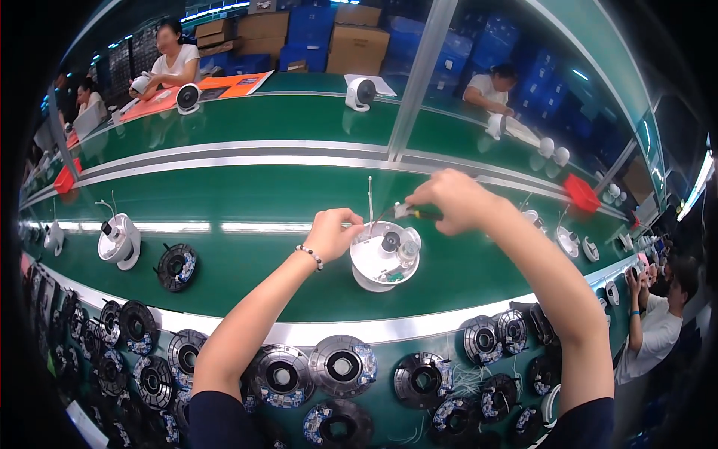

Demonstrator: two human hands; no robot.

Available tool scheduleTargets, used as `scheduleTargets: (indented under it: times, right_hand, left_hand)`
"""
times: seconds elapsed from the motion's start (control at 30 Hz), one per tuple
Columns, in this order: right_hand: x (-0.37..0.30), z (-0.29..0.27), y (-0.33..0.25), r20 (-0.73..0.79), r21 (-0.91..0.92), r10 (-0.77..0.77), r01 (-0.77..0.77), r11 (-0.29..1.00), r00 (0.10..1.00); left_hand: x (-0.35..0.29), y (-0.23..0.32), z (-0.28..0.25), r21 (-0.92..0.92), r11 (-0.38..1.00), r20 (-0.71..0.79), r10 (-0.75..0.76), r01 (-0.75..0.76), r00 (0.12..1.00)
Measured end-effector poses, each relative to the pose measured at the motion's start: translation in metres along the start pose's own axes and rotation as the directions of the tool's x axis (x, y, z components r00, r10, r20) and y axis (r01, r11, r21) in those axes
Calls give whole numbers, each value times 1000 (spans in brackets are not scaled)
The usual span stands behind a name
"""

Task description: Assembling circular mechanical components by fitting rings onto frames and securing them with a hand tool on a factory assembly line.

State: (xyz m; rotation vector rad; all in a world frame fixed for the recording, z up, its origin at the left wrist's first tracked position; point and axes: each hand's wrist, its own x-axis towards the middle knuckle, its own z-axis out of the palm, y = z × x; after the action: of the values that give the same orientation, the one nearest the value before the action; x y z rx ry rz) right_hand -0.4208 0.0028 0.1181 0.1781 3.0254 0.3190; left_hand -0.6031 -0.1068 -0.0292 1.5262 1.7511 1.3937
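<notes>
A white round camera housing (366, 275) stands on the green bench, its open top holding a dark round part (390, 241), a clear-looking cylinder and a bit of green circuit board. A thin white cable (370, 196) sticks up from its far rim. My left hand (330, 236) is closed at the housing's left rim, its fingertips pinched beside a thin dark wire; what lies between them is too small to tell. Above the far right rim, my right hand (453, 200) grips a small tool with a black and yellow handle (426, 215). A small white piece (404, 210) shows by its fingertips.
Left of the housing stand another white housing (118, 241) and a black round part (178, 267). Many black discs with circuit boards (342, 365) line the near shelf. A metal post (422, 82) rises beyond the bench. Several people work nearby; red bins (582, 193) sit along the rail.
</notes>
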Motion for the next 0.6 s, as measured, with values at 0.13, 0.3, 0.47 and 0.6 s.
scheduleTargets:
  times: [0.13,0.3,0.47,0.6]
  right_hand:
    - [25,18,-8,116,33,-74,70,997,991]
    - [39,19,-16,274,16,24,-30,999,961]
    - [38,19,-20,213,7,20,-22,1000,977]
    - [33,20,-23,217,79,13,-31,996,976]
  left_hand:
    - [11,1,-3,286,892,-8,367,-349,930]
    - [17,10,1,28,984,62,175,-177,983]
    - [17,8,3,-18,993,34,115,-115,993]
    - [11,13,2,-14,995,44,98,-98,994]
